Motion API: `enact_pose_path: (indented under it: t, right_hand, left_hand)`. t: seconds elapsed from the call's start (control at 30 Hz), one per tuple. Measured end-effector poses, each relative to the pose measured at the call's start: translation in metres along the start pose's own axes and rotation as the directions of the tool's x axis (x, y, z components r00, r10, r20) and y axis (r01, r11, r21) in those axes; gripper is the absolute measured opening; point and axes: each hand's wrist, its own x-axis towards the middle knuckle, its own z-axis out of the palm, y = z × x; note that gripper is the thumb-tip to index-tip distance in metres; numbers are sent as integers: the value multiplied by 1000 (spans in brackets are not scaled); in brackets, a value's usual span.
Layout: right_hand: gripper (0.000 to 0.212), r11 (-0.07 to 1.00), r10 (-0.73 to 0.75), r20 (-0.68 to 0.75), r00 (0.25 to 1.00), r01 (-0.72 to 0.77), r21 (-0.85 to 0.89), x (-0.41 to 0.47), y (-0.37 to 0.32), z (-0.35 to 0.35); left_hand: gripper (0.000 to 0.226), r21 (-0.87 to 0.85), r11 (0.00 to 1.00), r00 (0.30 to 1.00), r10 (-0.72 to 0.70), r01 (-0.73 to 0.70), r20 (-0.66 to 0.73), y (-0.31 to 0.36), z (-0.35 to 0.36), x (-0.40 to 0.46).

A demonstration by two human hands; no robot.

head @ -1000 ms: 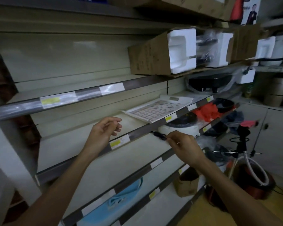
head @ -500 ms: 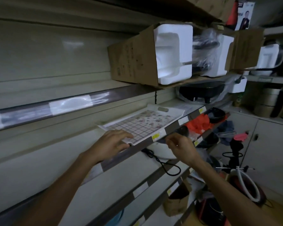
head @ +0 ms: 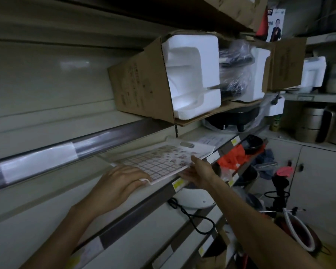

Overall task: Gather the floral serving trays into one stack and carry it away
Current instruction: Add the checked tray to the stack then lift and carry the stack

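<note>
A dim stockroom with cream metal shelves (head: 47, 206); on one shelf lies a floral serving tray (head: 159, 160), white, with a grid and pink blossom print and a slot handle at its far end. Above it hangs an open cardboard box (head: 142, 82) with styrofoam; below sits a white cooker (head: 192, 199) with a black cord. The left hand (head: 116, 183) grips the tray's near corner, the right hand (head: 198, 172) curls round its front edge

Two bare forearms, seemingly no sleeves, rings or watch.
</note>
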Motion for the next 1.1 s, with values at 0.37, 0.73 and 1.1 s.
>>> enact_pose_path:
  t: [0.37,0.73,1.1]
  right_hand:
    - [23,972,41,-178,983,2,234,12,-25,40]
    - [36,985,-85,-274,958,122,120,-28,-33,-13]
    - [33,981,-186,-230,955,193,9,-152,-25,-118]
  left_hand:
    - [27,-34,999,999,28,-29,-34,13,-6,16]
    - [30,-241,967,989,114,-87,98,86,-9,7]
    - [16,-450,801,900,-436,395,14,167,-15,-8]
